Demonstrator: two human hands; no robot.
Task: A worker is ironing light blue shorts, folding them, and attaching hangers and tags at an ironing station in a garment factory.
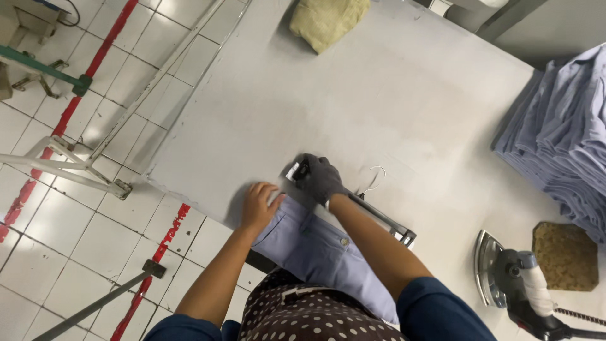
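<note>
A pair of light blue trousers (pixel 315 249) lies over the near edge of the grey ironing table (pixel 379 95), with the waistband on the table. My bare left hand (pixel 259 205) grips the waistband at its left end. My right hand (pixel 322 178), in a dark glove, is closed on the left clip of a metal clip hanger (pixel 385 221) at the top of the waistband. The hanger's bar runs right under my right forearm, and its wire hook (pixel 377 175) lies on the table.
An iron (pixel 505 271) stands on its heel at the near right beside a brown pad (pixel 565 256). A stack of folded light blue garments (pixel 562 132) fills the right edge. A yellowish cloth (pixel 328 22) lies at the far side. Metal frames (pixel 76 164) stand on the tiled floor at left.
</note>
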